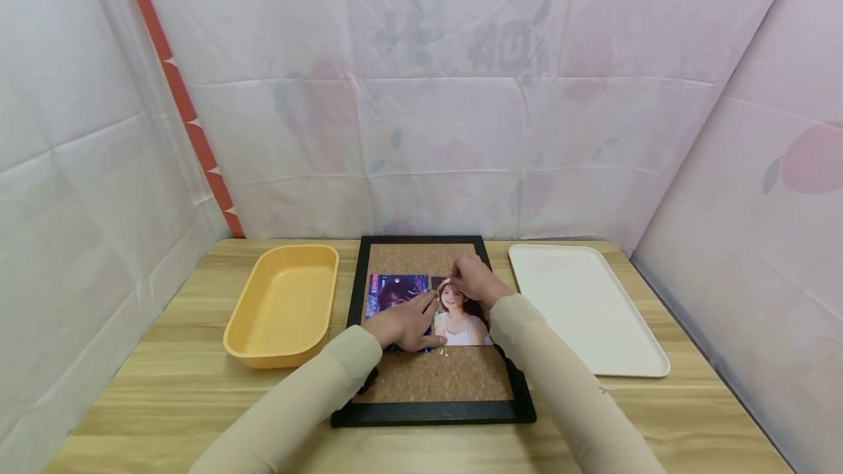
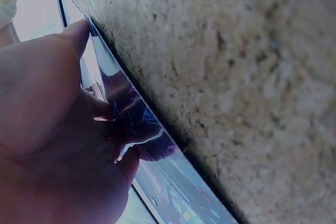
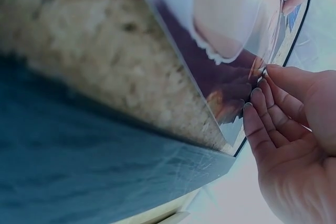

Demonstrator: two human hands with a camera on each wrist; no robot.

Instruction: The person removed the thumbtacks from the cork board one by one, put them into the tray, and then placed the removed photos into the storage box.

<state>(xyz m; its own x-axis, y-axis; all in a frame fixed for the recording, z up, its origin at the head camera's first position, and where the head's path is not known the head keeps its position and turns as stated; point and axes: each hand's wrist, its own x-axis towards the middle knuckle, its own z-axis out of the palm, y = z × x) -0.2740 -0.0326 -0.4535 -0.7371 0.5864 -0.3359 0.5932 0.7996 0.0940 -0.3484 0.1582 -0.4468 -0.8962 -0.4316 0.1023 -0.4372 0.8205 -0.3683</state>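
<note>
A black-framed cork board [image 1: 440, 382] lies on the table. On it sit two picture cards side by side: a purple-blue illustrated one [image 1: 384, 298] at left and a portrait photo [image 1: 459, 329] at right. My left hand [image 1: 410, 322] rests with extended fingers across their meeting edges, its thumb at the photo's lower left. At the photo's top edge my right hand [image 1: 478, 280] pinches a tiny thumbtack [image 3: 263, 70] between thumb and index finger, mostly hidden by the fingertips. A small round tack head [image 1: 397, 280] shows at the top of the purple card.
A yellow tray [image 1: 283, 306] stands left of the board, and a flat white tray [image 1: 589, 306] lies to its right. Small white bits [image 1: 443, 352] sit on the cork below the photo. Cloth curtains [image 1: 435, 130] rise behind and beside the wooden table [image 1: 165, 386].
</note>
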